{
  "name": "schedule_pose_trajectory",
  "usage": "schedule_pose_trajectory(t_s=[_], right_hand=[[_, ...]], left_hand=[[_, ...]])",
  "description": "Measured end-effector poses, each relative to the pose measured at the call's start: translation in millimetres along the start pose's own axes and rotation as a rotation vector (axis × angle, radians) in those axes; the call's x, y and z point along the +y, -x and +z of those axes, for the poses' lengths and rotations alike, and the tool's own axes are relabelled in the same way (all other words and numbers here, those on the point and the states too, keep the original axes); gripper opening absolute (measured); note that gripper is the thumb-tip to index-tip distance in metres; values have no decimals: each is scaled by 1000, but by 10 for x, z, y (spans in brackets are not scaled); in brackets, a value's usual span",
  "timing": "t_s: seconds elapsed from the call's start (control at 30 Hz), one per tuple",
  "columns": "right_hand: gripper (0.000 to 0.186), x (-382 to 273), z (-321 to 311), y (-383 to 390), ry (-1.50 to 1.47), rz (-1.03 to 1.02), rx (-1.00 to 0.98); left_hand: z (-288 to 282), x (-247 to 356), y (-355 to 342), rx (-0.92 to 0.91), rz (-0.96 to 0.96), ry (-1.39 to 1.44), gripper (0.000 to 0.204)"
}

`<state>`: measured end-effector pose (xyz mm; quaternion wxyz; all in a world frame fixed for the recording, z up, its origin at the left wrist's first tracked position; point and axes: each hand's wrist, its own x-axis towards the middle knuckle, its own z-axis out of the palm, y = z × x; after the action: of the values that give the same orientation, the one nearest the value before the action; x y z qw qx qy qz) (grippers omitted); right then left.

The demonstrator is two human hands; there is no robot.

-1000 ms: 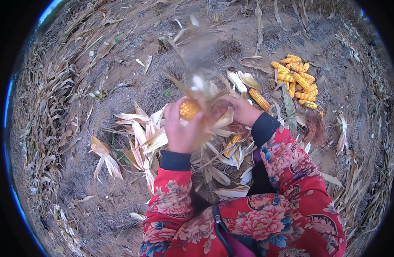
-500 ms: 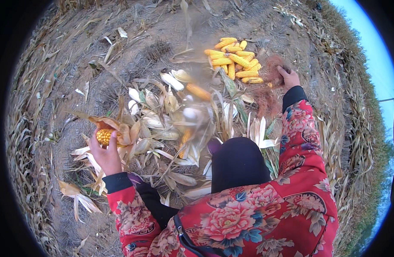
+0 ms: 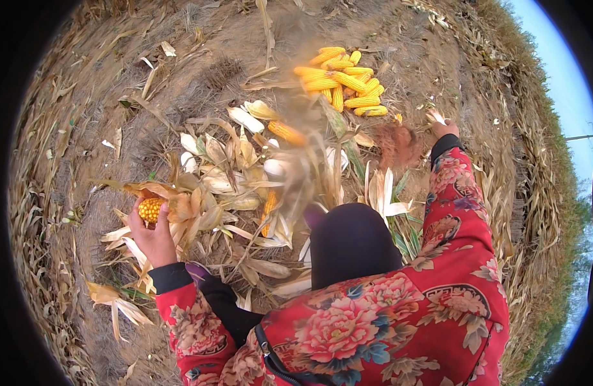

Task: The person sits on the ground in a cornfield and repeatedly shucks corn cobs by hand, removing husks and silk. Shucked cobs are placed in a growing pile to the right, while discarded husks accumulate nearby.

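Head view: toward the left edge of the ground (image 3: 425,74), the left hand (image 3: 153,238) is clamped on a partly husked corn cob (image 3: 151,210); well apart, toward the right edge, the right hand (image 3: 445,127) is near reddish silk (image 3: 398,145), its grip impossible to tell

Right grip (image 3: 444,126) now off reddish corn silk (image 3: 398,145).

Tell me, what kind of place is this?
Probably an outdoor cornfield, perhaps after harvest: dry, bare brown soil, strips of matted, dry tan leaves along the sides, and a heap of bright yellow corn cobs show it.
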<state>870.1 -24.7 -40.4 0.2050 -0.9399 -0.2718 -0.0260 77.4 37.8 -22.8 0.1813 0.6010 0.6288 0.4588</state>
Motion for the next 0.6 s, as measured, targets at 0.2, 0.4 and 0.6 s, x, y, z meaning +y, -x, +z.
schedule_pose_trajectory(t_s=[0.2,0.4,0.6], right_hand=[[33,-1879,-165,1007,-731,-228,-446],[29,-3450,-398,3824,-689,-660,-1540],[40,-3687,238,4612,-1229,152,-1836]], left_hand=[[-23,224,23,37,-44,204,47],[-32,472,51,103,273,-69,48],[-26,734,86,73,661,-118,50]])
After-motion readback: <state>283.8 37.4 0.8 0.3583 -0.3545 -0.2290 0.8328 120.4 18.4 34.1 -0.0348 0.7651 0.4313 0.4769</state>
